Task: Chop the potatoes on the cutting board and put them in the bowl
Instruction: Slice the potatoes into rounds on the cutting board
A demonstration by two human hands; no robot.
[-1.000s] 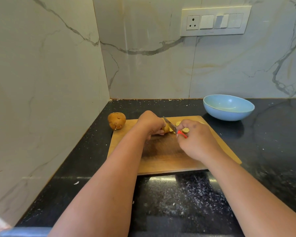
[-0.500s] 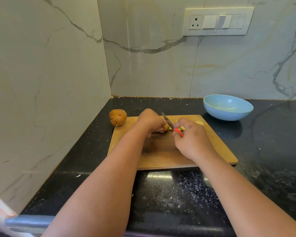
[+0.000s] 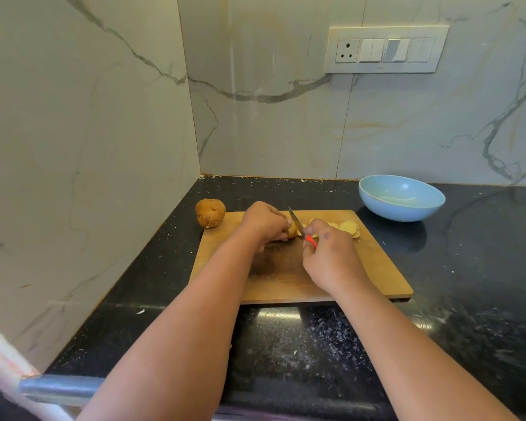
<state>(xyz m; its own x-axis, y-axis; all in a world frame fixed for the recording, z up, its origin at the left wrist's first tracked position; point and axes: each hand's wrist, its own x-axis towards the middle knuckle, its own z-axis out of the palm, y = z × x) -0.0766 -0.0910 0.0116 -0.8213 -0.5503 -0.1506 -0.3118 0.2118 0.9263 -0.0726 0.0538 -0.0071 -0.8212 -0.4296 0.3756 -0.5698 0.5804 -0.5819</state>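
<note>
A wooden cutting board lies on the black counter. My left hand grips a partly cut potato on the board, most of it hidden under my fingers. My right hand holds a small knife by its red handle, the blade standing against the potato's cut end. Several pale potato slices lie on the board just right of the blade. A whole brown potato sits at the board's far left corner. The light blue bowl stands past the board's right corner, with nothing visible in it.
Marble walls close off the left side and the back of the black counter. A socket and switch panel is on the back wall. A metal rail runs along the counter's near left edge.
The view shifted a little. My hands stay in place on the potato; the knife blade has tilted slightly as it cuts, and slices show to its right.
</note>
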